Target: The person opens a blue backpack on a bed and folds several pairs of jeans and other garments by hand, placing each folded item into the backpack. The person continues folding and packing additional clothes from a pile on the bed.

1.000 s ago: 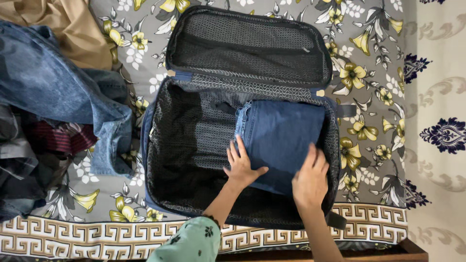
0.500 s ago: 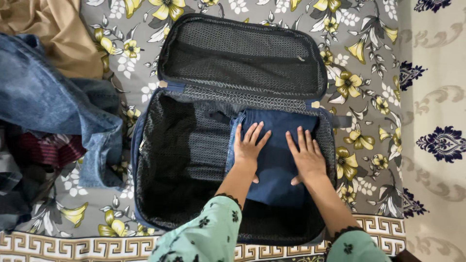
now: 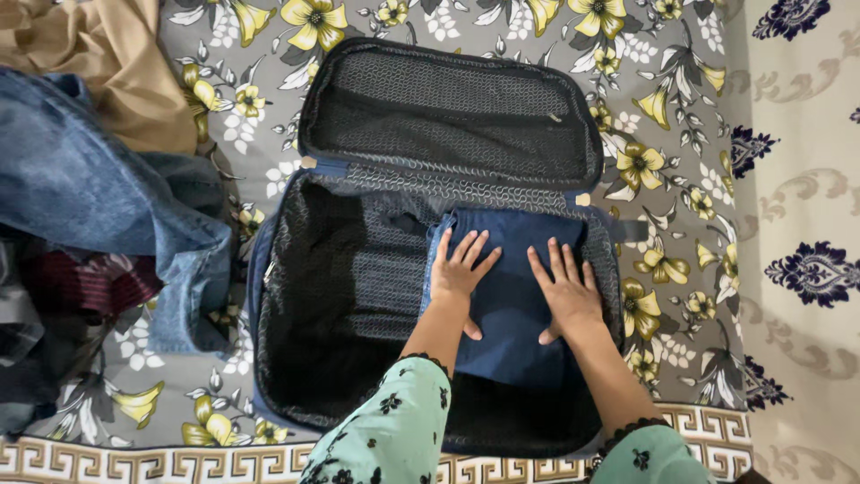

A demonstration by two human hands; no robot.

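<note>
My left hand (image 3: 460, 271) and right hand (image 3: 565, 291) lie flat, fingers spread, pressing the folded jeans (image 3: 509, 296) into the right side of the suitcase (image 3: 296, 296) (gripping nothing), and uneven pressure could skew the fold.

An open suitcase (image 3: 296, 296) is lying in front of me on the bedspread (image 3: 681, 108), its lid (image 3: 452, 112) folded back at twelve o'clock. Folded jeans (image 3: 511, 296) are sitting in its three o'clock half, and my left hand (image 3: 460, 269) and right hand (image 3: 566, 291) are resting flat on them. A clothes pile (image 3: 81, 206) is lying at nine o'clock.
</note>
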